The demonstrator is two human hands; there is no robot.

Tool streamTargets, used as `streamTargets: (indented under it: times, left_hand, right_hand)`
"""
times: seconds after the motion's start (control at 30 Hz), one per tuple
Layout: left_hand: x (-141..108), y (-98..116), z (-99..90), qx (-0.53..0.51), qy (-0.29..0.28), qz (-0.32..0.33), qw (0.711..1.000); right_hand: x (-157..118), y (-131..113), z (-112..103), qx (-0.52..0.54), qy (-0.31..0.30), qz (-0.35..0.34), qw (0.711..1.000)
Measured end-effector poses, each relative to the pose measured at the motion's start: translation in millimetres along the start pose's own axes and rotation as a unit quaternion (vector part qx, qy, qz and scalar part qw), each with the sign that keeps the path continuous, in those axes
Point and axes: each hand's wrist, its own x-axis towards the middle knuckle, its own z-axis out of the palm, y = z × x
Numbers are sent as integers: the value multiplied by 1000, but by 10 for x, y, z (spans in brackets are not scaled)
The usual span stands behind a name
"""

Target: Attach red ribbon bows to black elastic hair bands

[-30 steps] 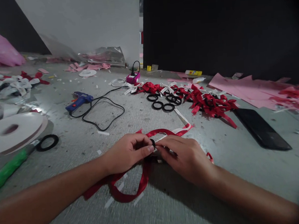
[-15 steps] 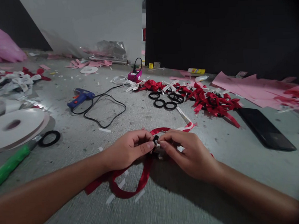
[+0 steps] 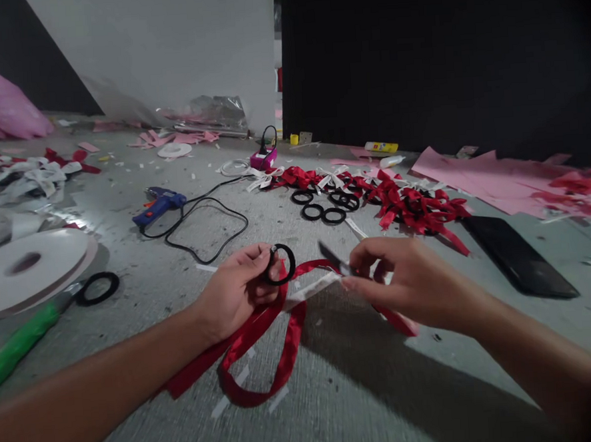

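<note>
My left hand (image 3: 232, 291) pinches a black hair tie (image 3: 292, 264) at its left side, with the ring standing upright. In my right hand (image 3: 409, 274), between thumb and fingers, is a thin dark blade-like piece (image 3: 332, 255); motion blurs it and the fingers cover its other end. A red ribbon (image 3: 295, 334) loops on the floor below and between the hands. Close to the right fingertips runs a white ribbon strip (image 3: 314, 288), crossing over the red one.
Ahead lie loose black hair ties (image 3: 334, 216) and a pile of red bows (image 3: 399, 198). A blue glue gun (image 3: 160, 204) with its cord is left of centre. Ribbon spool (image 3: 52, 256) and green-handled tool (image 3: 22, 341) lie left, a black phone (image 3: 520, 254) right.
My hands have moved apart. The left now shows the hair tie as a full ring; the right has drawn away to the right with the dark blade-like piece.
</note>
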Motion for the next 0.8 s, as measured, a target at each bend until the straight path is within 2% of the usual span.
streamTargets:
  times: [0.1,0.2,0.3,0.43,0.5,0.57,0.63,0.7,0.77,0.8]
  left_hand:
    - [-27,-15,33,12,-22,-1,1000]
    - [-82,-48,44,43,-79,-18,996]
    - [-136,-70,31,102,-117,-22,988]
    - [-172,1,76,189,-125,1,974]
    - [-166,79,140,275,-109,19,955]
    - [-137,163,221,357,-79,27,930]
    - [-85,233,312,391,-29,14,920]
    - [-20,275,412,381,49,28,923]
    - [40,277,521,382,113,75,914]
    - [62,261,578,405,119,95,902]
  right_hand:
    - [12,1,13,167,47,13,985]
    - [21,-62,157,281,49,-3,959]
    - [25,-176,288,388,13,-6,921]
    - [9,-278,339,500,-84,-17,862]
    - [-3,-283,327,486,-88,-18,869]
    - [-7,-265,306,444,-54,-16,894]
    - [5,-233,287,432,-20,-15,902]
    - [34,-192,277,474,11,-9,880]
    - [76,-149,275,541,66,9,838]
    - [98,-130,276,573,95,21,814]
